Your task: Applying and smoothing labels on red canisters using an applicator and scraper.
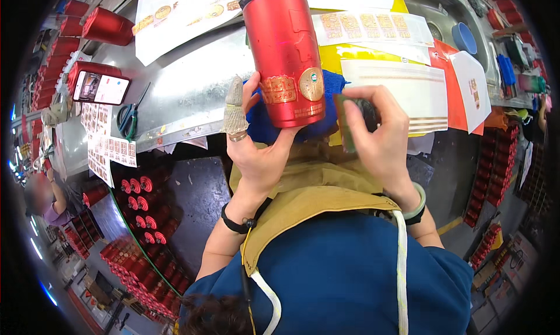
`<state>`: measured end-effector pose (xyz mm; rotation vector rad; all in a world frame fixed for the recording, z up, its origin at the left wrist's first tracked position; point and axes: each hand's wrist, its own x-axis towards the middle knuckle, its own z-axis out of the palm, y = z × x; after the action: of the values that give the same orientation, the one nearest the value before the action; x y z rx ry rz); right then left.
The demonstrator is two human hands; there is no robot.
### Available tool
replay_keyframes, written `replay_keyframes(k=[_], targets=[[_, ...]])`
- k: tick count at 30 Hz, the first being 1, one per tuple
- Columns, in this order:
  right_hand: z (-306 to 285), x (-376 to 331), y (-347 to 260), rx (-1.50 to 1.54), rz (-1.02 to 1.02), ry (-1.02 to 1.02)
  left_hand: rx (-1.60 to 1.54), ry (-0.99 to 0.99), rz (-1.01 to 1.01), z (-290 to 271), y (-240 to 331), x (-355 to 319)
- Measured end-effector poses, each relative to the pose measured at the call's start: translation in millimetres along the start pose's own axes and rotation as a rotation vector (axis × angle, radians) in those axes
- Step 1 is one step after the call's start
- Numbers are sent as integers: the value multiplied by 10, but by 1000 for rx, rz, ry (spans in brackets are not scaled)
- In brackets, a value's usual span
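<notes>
A glossy red bottle [284,52] with gold decals near its lower end lies tilted over the bench edge, its neck at the top of the view. My left hand [258,157] holds its near end, thumb against the base; the other fingers are partly hidden by the bottle. Wrapping covers one raised finger. A blue cloth [333,109] shows beneath and beside the bottle. To the right, apart from it, my right hand [384,134] pinches a flat dark green pad [345,125] between thumb and fingers; something dark shows within the curled fingers.
On the metal bench [198,93] lie scissors [129,120], a propped phone [100,88] and gold decal sheets [370,27]. A white sheet [396,90] rests over yellow material. A blue bowl [464,39] stands at far right. Several red bottles [146,276] crowd the lower left; another person [51,201] is beyond.
</notes>
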<state>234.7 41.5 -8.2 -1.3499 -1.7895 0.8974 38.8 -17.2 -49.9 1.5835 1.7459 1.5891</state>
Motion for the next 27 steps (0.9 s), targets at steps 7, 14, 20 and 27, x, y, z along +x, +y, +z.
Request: replay_keyframes(k=[7, 14, 20, 27], targets=[[-119, 415, -121, -64, -381, -38, 156, -6, -49, 56, -74, 43], [-4, 817, -333, -242, -821, 98, 164, 28, 31, -15, 1, 57], [53, 712, -313, -118, -868, -248, -45, -32, -133, 9, 9, 131], [87, 748, -374, -170, -1090, -122, 172, -63, -91, -36, 85, 118]])
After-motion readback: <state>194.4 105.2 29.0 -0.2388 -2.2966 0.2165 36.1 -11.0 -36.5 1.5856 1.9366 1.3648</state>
